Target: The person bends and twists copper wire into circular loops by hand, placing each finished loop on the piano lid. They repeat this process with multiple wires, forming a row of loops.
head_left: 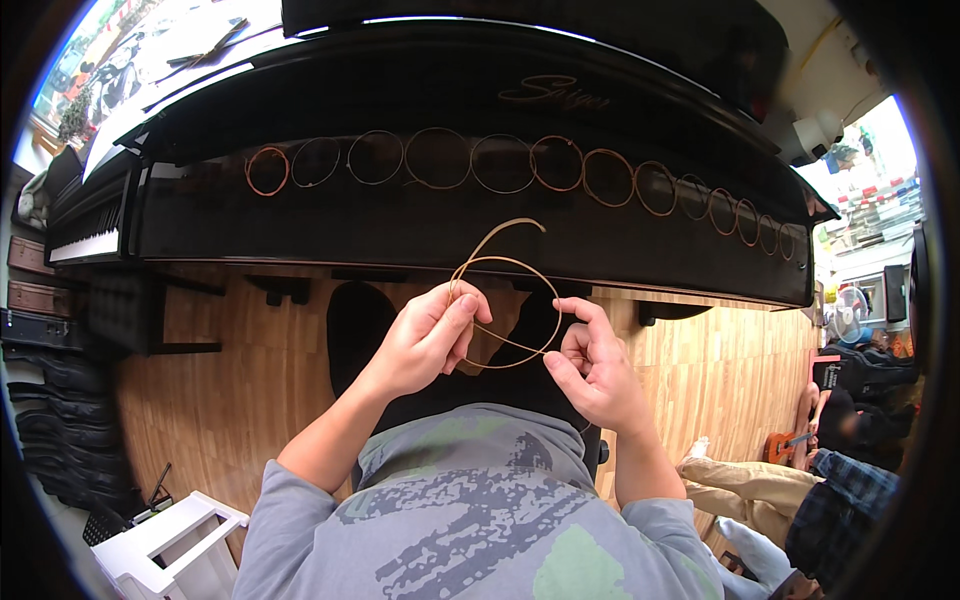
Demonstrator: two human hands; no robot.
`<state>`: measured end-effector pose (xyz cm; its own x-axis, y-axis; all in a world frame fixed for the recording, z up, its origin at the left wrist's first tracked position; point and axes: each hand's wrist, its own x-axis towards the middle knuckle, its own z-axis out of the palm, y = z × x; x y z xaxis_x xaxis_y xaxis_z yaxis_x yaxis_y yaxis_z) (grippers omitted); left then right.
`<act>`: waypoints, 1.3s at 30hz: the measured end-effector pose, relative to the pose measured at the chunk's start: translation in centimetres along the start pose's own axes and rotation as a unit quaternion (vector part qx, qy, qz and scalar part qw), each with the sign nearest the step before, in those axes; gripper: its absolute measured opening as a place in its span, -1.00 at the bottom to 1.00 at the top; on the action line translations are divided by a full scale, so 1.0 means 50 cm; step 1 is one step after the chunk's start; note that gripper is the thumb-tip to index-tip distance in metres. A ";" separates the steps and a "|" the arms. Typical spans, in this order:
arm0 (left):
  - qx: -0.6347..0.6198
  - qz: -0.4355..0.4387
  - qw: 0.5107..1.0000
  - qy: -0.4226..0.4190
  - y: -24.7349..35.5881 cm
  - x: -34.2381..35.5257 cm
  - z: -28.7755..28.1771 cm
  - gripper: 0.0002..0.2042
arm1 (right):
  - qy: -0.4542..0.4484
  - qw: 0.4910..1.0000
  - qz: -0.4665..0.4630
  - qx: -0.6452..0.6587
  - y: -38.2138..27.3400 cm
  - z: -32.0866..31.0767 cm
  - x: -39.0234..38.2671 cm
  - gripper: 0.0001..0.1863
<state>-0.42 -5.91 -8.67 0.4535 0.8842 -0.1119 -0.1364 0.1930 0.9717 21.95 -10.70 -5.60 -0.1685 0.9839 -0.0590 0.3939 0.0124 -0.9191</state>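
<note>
A thin golden guitar string is partly coiled into a loop in front of my body, with one free end curving up and away. My left hand pinches the left side of the loop between thumb and fingers. Lower on the loop's right side, my right hand has closed its fingertips on the string, its index finger resting along the loop's edge. Beyond my hands, several coiled strings lie in a row on the black piano. The leftmost coil is small and reddish; others look silver or copper.
At the left stand a keyboard with white keys, a black padded bench and, nearer, white furniture. A person in beige trousers is close on my right, near a small orange guitar. The floor is wooden.
</note>
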 end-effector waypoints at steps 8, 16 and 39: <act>-0.032 0.003 0.997 0.070 0.003 0.001 -0.040 -0.68 | -0.014 0.998 0.009 -0.055 0.003 -0.013 -0.009 -0.92; 0.027 0.065 0.985 0.160 0.004 0.016 -0.058 -0.63 | -0.083 0.992 0.016 -0.091 0.020 -0.024 -0.019 -0.86; 0.068 0.182 0.979 0.055 0.017 0.005 0.009 -0.63 | -0.097 0.976 -0.049 0.188 -0.054 0.060 0.035 -0.46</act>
<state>-0.01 -5.71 -7.80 0.2976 0.9259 0.2328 -0.1500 -0.1955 0.9692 17.88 -9.57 -4.40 -0.3704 0.9289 -0.0035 0.0138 0.0018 -0.9999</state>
